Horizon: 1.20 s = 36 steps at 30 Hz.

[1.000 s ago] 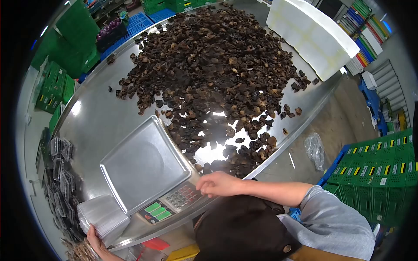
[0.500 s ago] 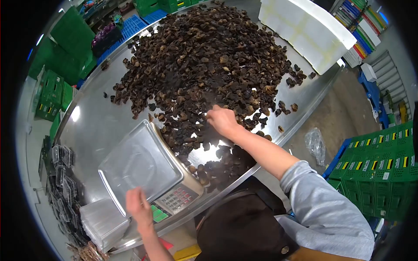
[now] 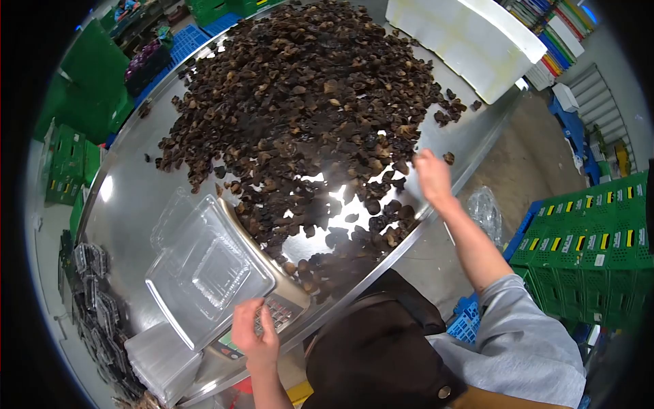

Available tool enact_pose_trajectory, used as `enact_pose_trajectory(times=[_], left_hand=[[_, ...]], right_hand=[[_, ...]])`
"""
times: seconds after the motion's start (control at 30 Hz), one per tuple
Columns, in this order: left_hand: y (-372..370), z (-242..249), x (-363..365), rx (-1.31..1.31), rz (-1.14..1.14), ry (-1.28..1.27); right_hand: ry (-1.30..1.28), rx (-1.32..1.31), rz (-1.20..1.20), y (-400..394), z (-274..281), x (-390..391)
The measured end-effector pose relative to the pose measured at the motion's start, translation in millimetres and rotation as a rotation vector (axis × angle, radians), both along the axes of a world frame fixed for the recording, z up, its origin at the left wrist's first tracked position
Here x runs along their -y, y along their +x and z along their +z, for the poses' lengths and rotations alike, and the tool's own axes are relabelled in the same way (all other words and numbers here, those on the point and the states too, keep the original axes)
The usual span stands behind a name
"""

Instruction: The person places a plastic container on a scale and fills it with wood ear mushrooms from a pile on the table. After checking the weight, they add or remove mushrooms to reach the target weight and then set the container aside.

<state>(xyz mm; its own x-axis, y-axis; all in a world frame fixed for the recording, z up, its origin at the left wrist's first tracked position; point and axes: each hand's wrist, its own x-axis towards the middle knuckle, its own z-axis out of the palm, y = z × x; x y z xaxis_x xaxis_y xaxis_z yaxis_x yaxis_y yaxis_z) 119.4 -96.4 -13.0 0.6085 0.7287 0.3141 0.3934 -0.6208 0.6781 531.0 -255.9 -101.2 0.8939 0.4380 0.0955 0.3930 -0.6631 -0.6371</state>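
A broad heap of dark brown, curled mushroom pieces [image 3: 306,88] covers much of the steel table [image 3: 129,211]. At the heap's right side is my right hand [image 3: 434,178], fingers curled together over the metal; whatever they may hold is hidden. A clear plastic clamshell box [image 3: 219,273] lies opened on the pan of the digital scale [image 3: 294,285], its lid tilted to the far left. My left hand [image 3: 256,337] is by the scale's near edge, thumb and fingers apart, close to the box's near corner. It covers part of the keypad.
Stacked clear containers [image 3: 160,361] stand left of the scale, with dark plastic trays [image 3: 95,286] beyond. A white foam box [image 3: 466,44] sits at the table's far right. Green crates [image 3: 586,252] are piled on the floor at right, near a clear plastic bag [image 3: 484,211].
The clear box has appeared on the scale, which was bare before. My right hand has moved right, from the heap's front to its right side. My left hand has shifted slightly right.
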Motion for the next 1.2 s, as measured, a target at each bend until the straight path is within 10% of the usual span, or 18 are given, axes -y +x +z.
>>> enact_pose_trajectory(times=[0.3, 0.43, 0.63, 0.7, 0.9, 1.2], left_hand=[[65, -36, 4, -0.09, -0.228, -0.151], [89, -50, -8, -0.153, -0.203, -0.144], [124, -64, -17, -0.273, -0.103, -0.263], [131, -82, -20, -0.322, -0.121, -0.239], [172, -84, -12, -0.707, 0.05, -0.162], [180, -134, -18, 0.009, 0.044, -0.408]], right_hand=[[-0.691, 0.392, -0.043, 56, -75, 282], [-0.857, -0.204, -0.198, 52, 8, 185], [-0.055, 0.211, 0.368, 43, 24, 63], [0.026, -0.074, 0.474, 30, 33, 6], [-0.057, 0.144, 0.497, -7, -36, -95], [0.078, -0.203, 0.918, -102, -32, -108]])
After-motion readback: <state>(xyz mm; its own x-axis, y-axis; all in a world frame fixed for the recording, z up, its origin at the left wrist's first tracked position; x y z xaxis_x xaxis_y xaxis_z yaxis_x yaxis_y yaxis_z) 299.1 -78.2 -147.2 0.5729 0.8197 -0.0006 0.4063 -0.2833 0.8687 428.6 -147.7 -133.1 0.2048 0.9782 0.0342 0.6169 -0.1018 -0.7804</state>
